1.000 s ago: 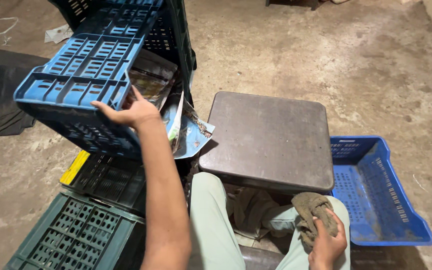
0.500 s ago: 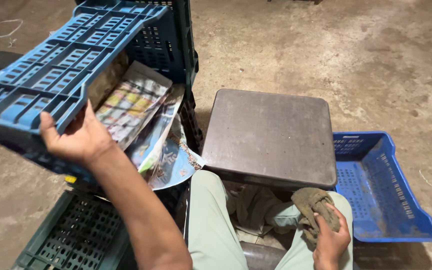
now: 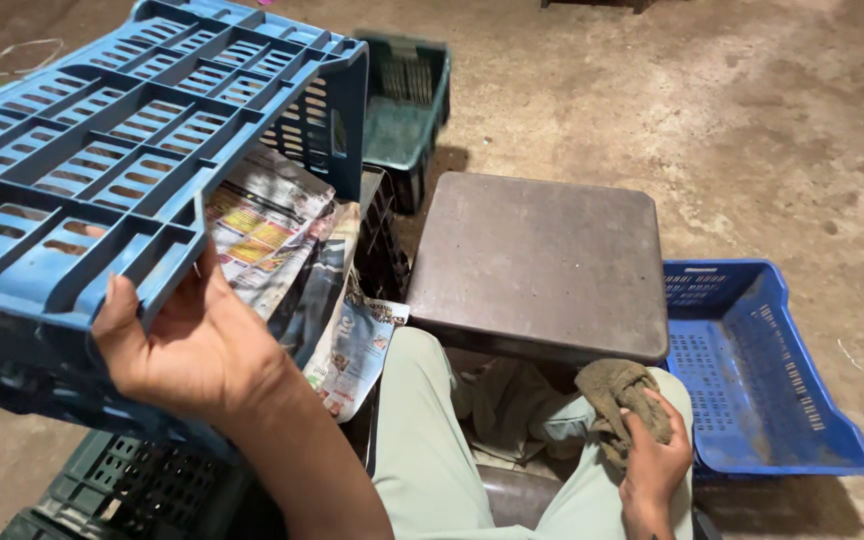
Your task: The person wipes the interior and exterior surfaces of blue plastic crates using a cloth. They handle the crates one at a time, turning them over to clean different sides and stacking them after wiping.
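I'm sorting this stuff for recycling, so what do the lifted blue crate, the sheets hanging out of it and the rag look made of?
The blue crate in the left hand looks like moulded plastic: slotted ribbed base, dull scuffed finish. The sheets seem to be thin printed newsprint, creased and drooping. The rag gripped by the right hand looks like soft woven cloth, brownish and crumpled, probably soiled.

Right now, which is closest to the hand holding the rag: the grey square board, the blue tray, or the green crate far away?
From the right hand, which grips the rag:
1. Grey square board, just ahead of the hand above the knees.
2. Blue tray, on the floor to the right; close behind the board.
3. Green crate, far ahead to the left.
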